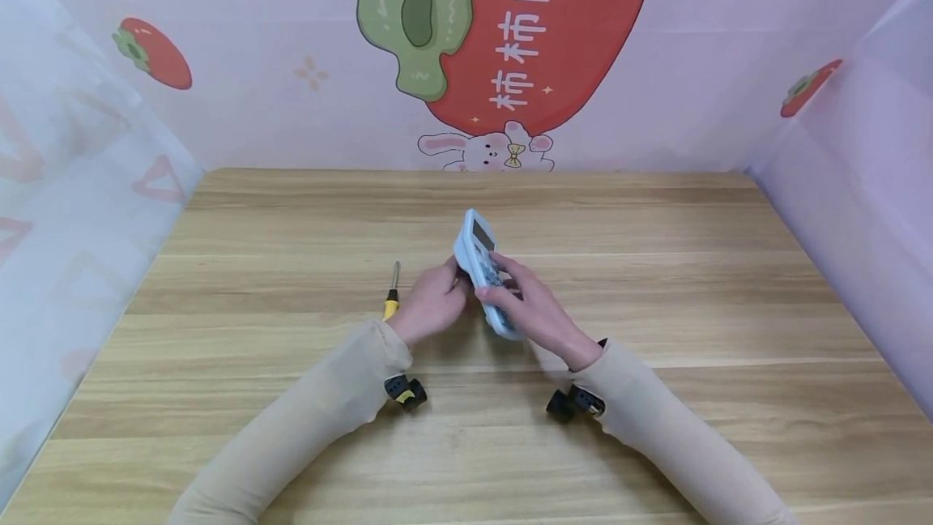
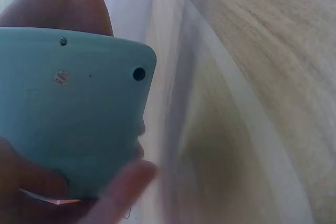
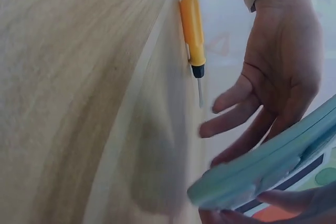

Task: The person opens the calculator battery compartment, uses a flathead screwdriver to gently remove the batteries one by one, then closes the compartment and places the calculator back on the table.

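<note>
1. Right hand (image 1: 538, 308) grips the light-blue device (image 1: 480, 267), tilted above the table (image 1: 670, 282).
2. Left hand (image 1: 435, 298) is at its back; its grip I cannot tell.
3. 1 screwdriver (image 1: 391, 308) lies beside it.

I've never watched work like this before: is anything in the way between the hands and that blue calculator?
Nothing visible: the right hand grips the calculator, with the left hand at its back. The screwdriver lies on the table left of the left hand, not between them.
</note>
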A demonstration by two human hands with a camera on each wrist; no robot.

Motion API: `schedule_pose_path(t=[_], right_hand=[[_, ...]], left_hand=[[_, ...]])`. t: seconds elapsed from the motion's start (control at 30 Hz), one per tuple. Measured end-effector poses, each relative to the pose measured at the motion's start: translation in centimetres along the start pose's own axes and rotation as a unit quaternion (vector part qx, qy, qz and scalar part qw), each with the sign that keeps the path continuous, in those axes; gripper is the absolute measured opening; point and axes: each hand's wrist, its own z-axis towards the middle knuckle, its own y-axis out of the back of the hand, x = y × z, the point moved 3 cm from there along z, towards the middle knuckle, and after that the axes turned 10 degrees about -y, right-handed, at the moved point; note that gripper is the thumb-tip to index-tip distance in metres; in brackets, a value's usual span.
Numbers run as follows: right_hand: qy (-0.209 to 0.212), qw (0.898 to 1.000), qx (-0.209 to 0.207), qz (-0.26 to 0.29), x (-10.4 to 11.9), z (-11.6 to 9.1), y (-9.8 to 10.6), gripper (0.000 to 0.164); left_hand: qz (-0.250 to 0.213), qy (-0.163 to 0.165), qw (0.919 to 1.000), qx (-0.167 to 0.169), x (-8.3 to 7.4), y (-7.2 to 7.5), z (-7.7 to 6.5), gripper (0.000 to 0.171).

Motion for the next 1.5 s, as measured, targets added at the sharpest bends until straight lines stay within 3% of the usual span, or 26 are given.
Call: schedule_pose_path(t=[0.23, 0.57, 0.9, 1.1, 1.5], right_hand=[[0.023, 0.994, 0.080, 0.074, -0.3, 0.0, -0.3, 0.066], [0.015, 0.988, 0.116, 0.101, -0.5, -0.3, -0.4, 0.069], [-0.005, 0.981, 0.112, 0.158, -1.1, -0.3, -0.2, 0.070], [0.013, 0.972, 0.101, 0.210, -1.2, -0.1, -0.2, 0.069], [0.046, 0.971, 0.071, 0.224, -1.3, 0.0, 0.1, 0.059]], left_hand=[[-0.018, 0.045, 0.9977, 0.048, 0.4, -0.5, 0.0, 0.045], [-0.020, 0.069, 0.9968, 0.036, 0.4, -0.8, 0.0, 0.045], [-0.024, 0.063, 0.9972, 0.032, 0.1, -1.0, 0.2, 0.046], [-0.015, 0.054, 0.9981, 0.026, 0.2, -0.9, 0.1, 0.050], [-0.027, 0.064, 0.9976, -0.008, 0.3, -0.8, 0.0, 0.053]])
